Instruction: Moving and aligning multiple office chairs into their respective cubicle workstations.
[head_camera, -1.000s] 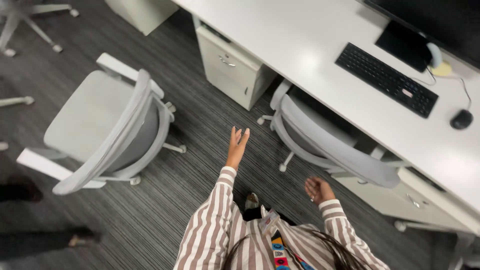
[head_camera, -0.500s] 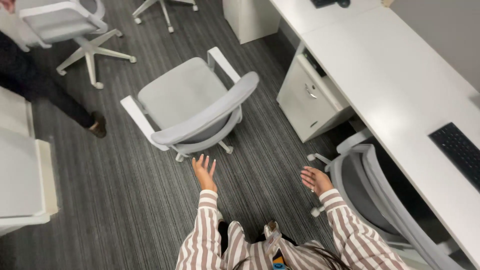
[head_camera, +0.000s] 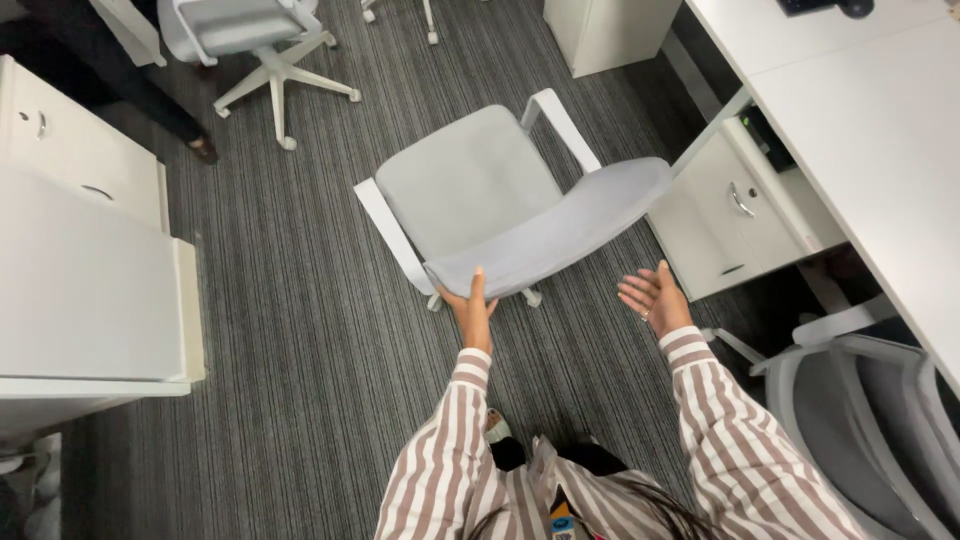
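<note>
Head view looks straight down on a striped grey carpet (head_camera: 300, 330), and every place below is given from the grey chair (head_camera: 505, 205) in the middle of it. Right of the chair runs a long white bench (head_camera: 860, 130), with a white drawer cabinet (head_camera: 730, 210) tucked under its near edge, just beside the chair's backrest end. Left of the chair, well apart, stands another white cabinet (head_camera: 80, 270). A second grey chair (head_camera: 870, 420) sits below and to the right, and a third one (head_camera: 250, 30) lies beyond, up and to the left.

The grey chair stands on the carpet clear of the bench, its seat facing away and its curved backrest toward the person. The left hand (head_camera: 472, 312) has its fingertips laid on the lower edge of that backrest, fingers straight, not wrapped around it. The right hand (head_camera: 655, 300) hangs open, palm up, near the backrest's right end but apart from it.

As I judge it, contact is only just made: no firm grip yet, and the chair itself remains to be handled.
</note>
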